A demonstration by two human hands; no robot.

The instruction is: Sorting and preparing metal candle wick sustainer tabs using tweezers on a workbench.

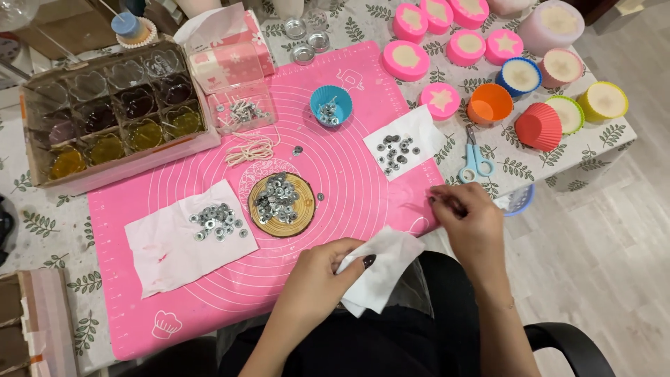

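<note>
Left hand [324, 269] gripping a white paper tissue [380, 269] at lower centre, right hand [471, 223] pinching the pink silicone mat [349, 188] edge, risking tipping small metal washers [396, 152].

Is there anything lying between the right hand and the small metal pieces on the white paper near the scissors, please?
Nothing visible: between the right hand and the metal pieces lie only bare pink mat and the paper itself.

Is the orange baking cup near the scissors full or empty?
Empty: the orange baking cup shows its bare inside, unlike the wax-filled cups around it.
</note>
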